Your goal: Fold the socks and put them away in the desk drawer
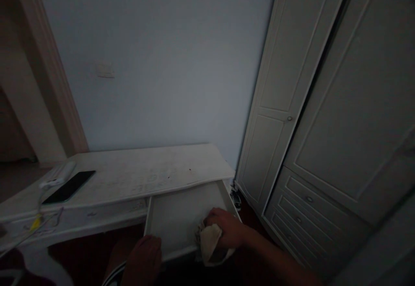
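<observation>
A white drawer point(181, 216) is pulled out from the white desk point(142, 167). My left hand point(145, 251) is closed on the drawer's front left corner. My right hand point(225, 225) is closed round a crumpled beige cloth point(209, 239) at the drawer's right front. Part of the cloth hangs over the front edge, and the fingertips are partly hidden by it. The inside of the drawer looks pale, and the light is dim.
A dark phone point(69, 186) and a white power strip point(58, 174) with a cable lie on the desk's left end. A pale wardrobe point(279, 147) stands to the right. A dark shoe point(236, 199) is on the floor between desk and wardrobe.
</observation>
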Action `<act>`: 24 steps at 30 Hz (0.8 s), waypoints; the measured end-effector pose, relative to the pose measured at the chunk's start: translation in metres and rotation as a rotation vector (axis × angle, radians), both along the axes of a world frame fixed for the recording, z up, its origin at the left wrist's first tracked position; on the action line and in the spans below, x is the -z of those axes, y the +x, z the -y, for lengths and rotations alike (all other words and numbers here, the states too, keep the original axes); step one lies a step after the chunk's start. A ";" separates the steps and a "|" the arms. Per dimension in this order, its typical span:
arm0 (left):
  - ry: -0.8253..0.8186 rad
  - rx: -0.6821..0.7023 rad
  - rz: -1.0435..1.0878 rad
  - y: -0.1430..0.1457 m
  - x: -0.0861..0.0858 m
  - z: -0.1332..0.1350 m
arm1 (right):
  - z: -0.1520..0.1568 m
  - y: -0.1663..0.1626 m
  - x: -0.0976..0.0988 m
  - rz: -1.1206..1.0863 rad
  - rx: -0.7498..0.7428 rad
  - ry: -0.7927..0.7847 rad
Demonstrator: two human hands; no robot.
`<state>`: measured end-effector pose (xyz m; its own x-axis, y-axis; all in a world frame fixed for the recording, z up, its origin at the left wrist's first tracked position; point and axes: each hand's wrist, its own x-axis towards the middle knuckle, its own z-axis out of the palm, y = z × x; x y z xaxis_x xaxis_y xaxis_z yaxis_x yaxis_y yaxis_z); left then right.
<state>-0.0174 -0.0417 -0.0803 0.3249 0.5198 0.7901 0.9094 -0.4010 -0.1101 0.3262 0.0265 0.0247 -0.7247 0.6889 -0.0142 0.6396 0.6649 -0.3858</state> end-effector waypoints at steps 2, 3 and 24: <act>-0.034 0.026 -0.024 -0.002 0.003 -0.002 | 0.004 -0.014 0.008 0.032 0.037 0.059; -0.045 0.049 -0.040 -0.003 0.004 -0.003 | 0.006 -0.024 0.012 0.047 0.049 0.087; -0.228 0.087 0.083 -0.005 0.025 -0.003 | 0.046 -0.111 0.011 -0.169 -0.304 0.228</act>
